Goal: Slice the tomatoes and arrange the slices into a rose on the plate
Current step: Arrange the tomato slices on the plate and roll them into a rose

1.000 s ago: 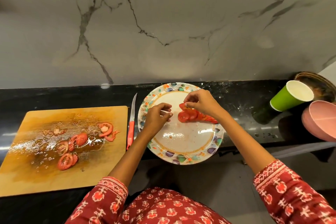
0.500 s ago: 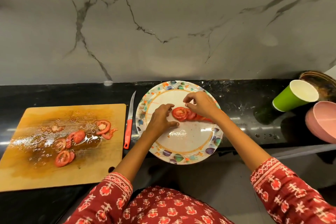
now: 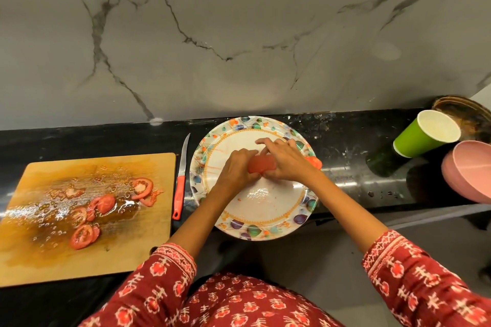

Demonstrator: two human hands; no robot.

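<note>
At the centre of the frame, the plate [image 3: 268, 202], white with a coloured leaf-patterned rim, sits on the black bench [image 3: 345, 141] and overhangs its near edge. Both hands meet over the upper half of the plate. The left hand [image 3: 237, 168] and the right hand [image 3: 287, 163] have their fingers curled round a blurred red bundle of tomato slices [image 3: 261, 164], which sits between them just above the plate's surface. A further bit of tomato [image 3: 314, 162] shows at the plate's right rim, just behind the right wrist. How the slices in the bundle are layered is too blurred to tell.

At the left of the frame a wet wooden cutting board [image 3: 87, 247] lies on the bench, with about 5 leftover tomato slices [image 3: 106, 204] and scraps scattered across its middle in juice. Between the board and the plate lies a knife [image 3: 181, 180] with a red handle, blade pointing towards the marbled grey wall [image 3: 239, 34].

At the right edge of the frame stand a green paper cup [image 3: 425, 134], a pink bowl [image 3: 467, 172] just below it, and a dark round dish [image 3: 470, 117] behind both. Red patterned sleeves [image 3: 164, 279] fill the lower part of the frame.
</note>
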